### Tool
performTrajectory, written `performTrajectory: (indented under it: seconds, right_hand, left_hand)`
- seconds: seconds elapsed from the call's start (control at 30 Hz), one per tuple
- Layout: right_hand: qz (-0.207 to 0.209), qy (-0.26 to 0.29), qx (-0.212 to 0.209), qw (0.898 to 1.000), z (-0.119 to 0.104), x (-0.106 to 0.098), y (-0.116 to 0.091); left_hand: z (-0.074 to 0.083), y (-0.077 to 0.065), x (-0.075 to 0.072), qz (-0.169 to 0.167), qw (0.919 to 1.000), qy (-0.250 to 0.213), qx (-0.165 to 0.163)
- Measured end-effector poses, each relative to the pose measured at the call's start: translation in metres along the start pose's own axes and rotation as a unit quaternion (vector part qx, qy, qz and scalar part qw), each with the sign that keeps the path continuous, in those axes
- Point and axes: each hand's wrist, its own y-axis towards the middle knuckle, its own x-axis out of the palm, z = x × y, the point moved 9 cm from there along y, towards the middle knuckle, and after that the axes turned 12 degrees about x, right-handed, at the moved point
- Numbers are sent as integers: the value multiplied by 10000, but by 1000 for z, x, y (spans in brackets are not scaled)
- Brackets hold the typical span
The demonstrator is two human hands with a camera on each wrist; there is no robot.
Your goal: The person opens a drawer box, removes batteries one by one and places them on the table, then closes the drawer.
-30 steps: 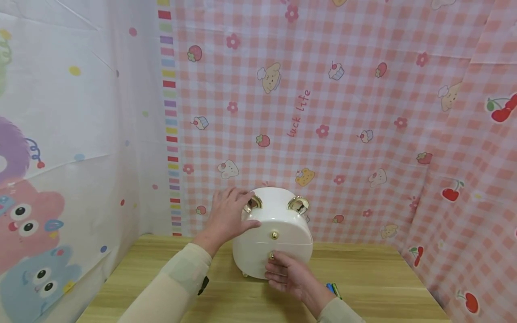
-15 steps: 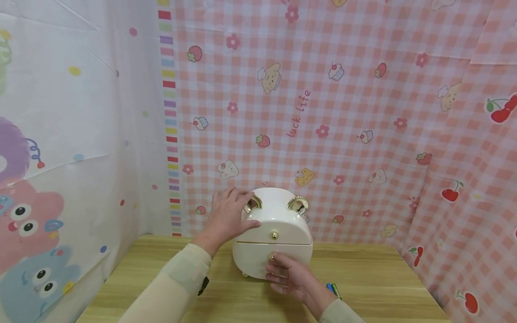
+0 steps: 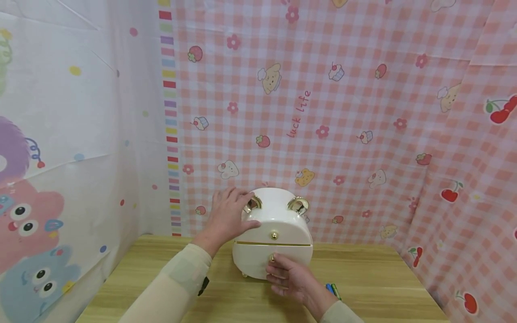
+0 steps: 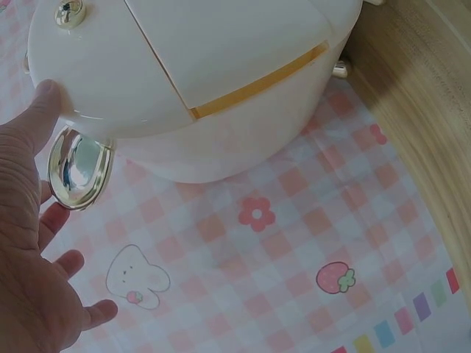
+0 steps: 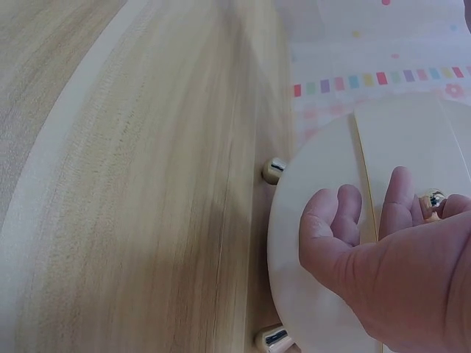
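A rounded white drawer box with gold ears stands on the table. My left hand holds its upper left, the thumb on the front and the fingers by the left gold ear. At the lower front, my right hand pinches the small gold knob of the lower drawer. That drawer stands slightly out, with a thin amber gap along its top. The upper drawer, with its own gold knob, is closed. In the right wrist view my hand hides the lower knob.
A blue pen and a green pen lie beside my right wrist on the wooden table. A small black item is partly behind my left sleeve. A pink checked cloth hangs close behind the box.
The lower drawer has come out a little toward me, and the gap above it has opened and widened. My right hand has shifted slightly with the knob; my left hand has stayed put.
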Motion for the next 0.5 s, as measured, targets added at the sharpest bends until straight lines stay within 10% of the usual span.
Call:
performTrajectory:
  seconds: [0.5]
  right_hand:
    - [3,-7,21,10000,1,-2,-3]
  left_hand:
    - [0,0,-1,34,10000,28,40]
